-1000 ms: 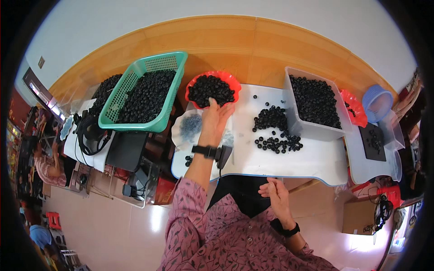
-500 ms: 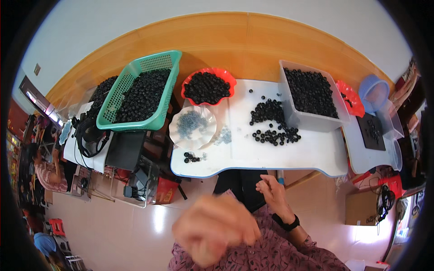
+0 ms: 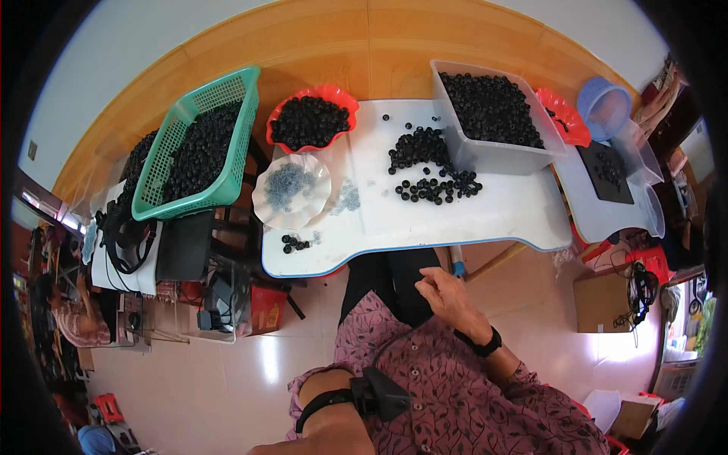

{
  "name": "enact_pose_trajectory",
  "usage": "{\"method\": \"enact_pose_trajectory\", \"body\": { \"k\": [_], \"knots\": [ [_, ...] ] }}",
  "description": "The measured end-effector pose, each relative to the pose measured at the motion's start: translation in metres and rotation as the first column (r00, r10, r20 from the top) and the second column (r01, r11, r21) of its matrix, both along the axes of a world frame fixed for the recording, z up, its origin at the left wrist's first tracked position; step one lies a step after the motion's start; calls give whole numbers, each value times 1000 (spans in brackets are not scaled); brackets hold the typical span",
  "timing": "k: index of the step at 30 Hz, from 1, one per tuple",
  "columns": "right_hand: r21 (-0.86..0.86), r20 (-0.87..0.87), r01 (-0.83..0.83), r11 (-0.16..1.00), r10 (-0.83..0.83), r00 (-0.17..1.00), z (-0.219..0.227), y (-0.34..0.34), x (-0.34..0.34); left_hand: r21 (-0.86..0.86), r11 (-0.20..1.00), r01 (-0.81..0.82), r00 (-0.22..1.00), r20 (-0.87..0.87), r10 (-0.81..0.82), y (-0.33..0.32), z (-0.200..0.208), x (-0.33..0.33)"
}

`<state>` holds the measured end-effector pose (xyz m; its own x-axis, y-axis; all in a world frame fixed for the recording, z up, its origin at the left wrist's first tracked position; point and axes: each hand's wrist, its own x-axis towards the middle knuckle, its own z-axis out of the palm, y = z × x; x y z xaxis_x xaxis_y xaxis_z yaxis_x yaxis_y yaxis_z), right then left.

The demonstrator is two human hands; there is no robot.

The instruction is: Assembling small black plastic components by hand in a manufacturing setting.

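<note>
1. Here I see my right hand (image 3: 447, 294) resting low over my lap, just below the near edge of the white table (image 3: 500, 216). Its fingers are loosely curled together, and whether a small piece sits between the tips I cannot tell.
2. My left forearm (image 3: 334, 413) sits at the bottom edge with a black strap and a small black unit on it; the left hand itself is out of view.
3. The loose black beads (image 3: 428, 167) lie scattered on the tabletop just beside the clear plastic bin (image 3: 497, 155), which is heaped with the same beads. I judge they lie spread out so that single pieces are easy to pick.
4. A white scalloped plate (image 3: 292, 193) holds small greyish translucent bits, with a few more spilled beside it; a tiny cluster of beads (image 3: 294, 243) lies near the front edge.
5. The red scalloped bowl (image 3: 311, 121) and the green lattice basket (image 3: 199, 148) stand further left, both full of matte, round, dark beads. The basket sits off the table's left end.
</note>
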<state>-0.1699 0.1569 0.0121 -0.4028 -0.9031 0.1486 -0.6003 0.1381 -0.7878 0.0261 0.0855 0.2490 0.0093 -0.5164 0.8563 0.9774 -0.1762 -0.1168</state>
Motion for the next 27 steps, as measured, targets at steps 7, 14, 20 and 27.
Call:
{"method": "enact_pose_trajectory", "body": {
  "k": [7,14,20,27],
  "knots": [
    [-7,22,-40,999,41,999,-2,-4,0,-103,995,4,968,249,22,-13,-4,17],
    [0,14,-48,999,48,999,0,-3,1,2,991,135,841,528,-116,-3,8,21],
    [17,19,-78,997,78,997,-6,1,3,-185,975,124,913,405,-39,-19,-9,27],
    [-6,-82,-101,995,100,992,-18,0,5,-226,953,-201,895,353,272,-5,-14,-21]
  ]
}}
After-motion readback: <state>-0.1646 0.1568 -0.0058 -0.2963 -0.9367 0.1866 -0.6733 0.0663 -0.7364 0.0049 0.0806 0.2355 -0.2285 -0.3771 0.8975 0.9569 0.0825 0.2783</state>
